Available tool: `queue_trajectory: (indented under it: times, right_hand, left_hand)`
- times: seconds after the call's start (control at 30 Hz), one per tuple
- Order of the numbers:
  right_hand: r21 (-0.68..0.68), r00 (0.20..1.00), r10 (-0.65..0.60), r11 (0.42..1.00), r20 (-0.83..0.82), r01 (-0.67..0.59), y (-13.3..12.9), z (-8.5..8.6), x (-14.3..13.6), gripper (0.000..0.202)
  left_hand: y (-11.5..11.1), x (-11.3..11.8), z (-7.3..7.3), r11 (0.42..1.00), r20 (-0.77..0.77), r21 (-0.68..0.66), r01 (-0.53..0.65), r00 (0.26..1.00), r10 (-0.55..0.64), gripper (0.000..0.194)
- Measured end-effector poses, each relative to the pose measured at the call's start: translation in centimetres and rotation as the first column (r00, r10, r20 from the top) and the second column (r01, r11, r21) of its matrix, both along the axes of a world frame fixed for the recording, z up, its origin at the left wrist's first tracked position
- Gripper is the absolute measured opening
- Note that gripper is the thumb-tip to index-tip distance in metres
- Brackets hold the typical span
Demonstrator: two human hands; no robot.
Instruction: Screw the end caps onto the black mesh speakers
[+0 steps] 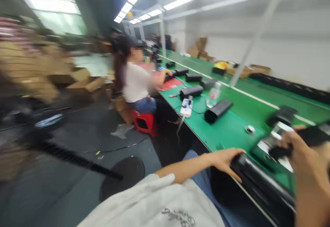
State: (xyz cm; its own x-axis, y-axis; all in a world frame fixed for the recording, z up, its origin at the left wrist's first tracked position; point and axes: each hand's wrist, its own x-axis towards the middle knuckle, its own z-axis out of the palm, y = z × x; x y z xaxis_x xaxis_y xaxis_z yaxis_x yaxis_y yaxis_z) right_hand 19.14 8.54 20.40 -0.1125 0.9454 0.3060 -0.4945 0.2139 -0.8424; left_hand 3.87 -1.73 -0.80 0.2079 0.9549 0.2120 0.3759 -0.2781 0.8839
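Observation:
My left hand (pixel 227 161) grips the near-left end of a long black tube-shaped case (pixel 263 185), thumb on one side and fingers on the other. The case has a glossy surface and lies along the front edge of the green bench. My right hand (pixel 300 148), smeared by motion, is above the bench beyond the case. Its fingers are closed round a dark object (pixel 279 151) whose kind I cannot make out. Close to it are a white-and-silver item (pixel 281 129) and more black parts, all blurred.
Along the green bench (pixel 232 131) lie a small silver ring-shaped part (pixel 250 129), another black case (pixel 218 111), a plastic bottle (pixel 213 94) and a white power strip (pixel 186 107). A co-worker (pixel 136 79) sits on a red stool (pixel 145 122). A black round stand base (pixel 123 175) is on the floor.

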Motion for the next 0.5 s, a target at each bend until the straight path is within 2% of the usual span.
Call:
queue_trajectory:
  times: [0.1, 0.23, 0.33, 0.5]
  right_hand:
    - [0.137, 0.975, -0.208, 0.971, 0.072, 0.197, 3.6, 0.5, 1.4, 0.059]
    - [0.368, 0.87, -0.486, 0.826, 0.084, 0.426, 8.3, 1.6, 4.7, 0.06]
    - [0.479, 0.81, -0.576, 0.746, 0.113, 0.463, 9.4, 1.9, 6.0, 0.052]
    - [0.554, 0.791, -0.591, 0.716, 0.158, 0.424, 9.7, 0.4, 5.4, 0.049]
  left_hand:
    - [-0.1, -0.5, 0.1, 0.999, 0.0, 0.04, -0.008, 1.0, 0.008, 0.131]
    - [0.9, -1.2, -0.6, 0.998, -0.028, 0.058, -0.005, 1.0, 0.006, 0.128]
    - [0.4, -1.0, -0.7, 0.998, -0.052, 0.058, -0.013, 0.998, 0.016, 0.127]
    - [-0.5, -0.9, -0.1, 1.0, -0.074, 0.027, -0.01, 0.997, 0.012, 0.127]
